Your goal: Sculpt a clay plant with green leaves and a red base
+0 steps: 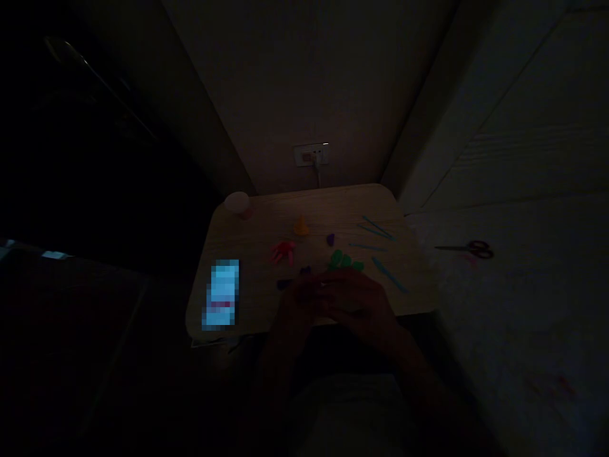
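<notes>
In dim light, my left hand [299, 308] and my right hand [359, 301] meet over the front edge of a small wooden table [266, 222]. Both have curled fingers brought together at the tips; whatever lies between them is too dark to make out. Just beyond the right hand are rounded green pieces [346, 261] that look like modelling clay. Dark purple pieces [284, 284] lie beside the left hand. Farther back sit a red figure with several legs [284, 251], an orange cone-like piece [301, 226] and a small purple lump [330, 239].
Thin blue sticks [378, 228] and a thicker blue tool [390, 275] lie at the table's right. A lit phone [221, 295] is at the left, and a pale round tub or lid [237, 202] at the back-left corner. Scissors [469, 249] rest on the pale surface to the right.
</notes>
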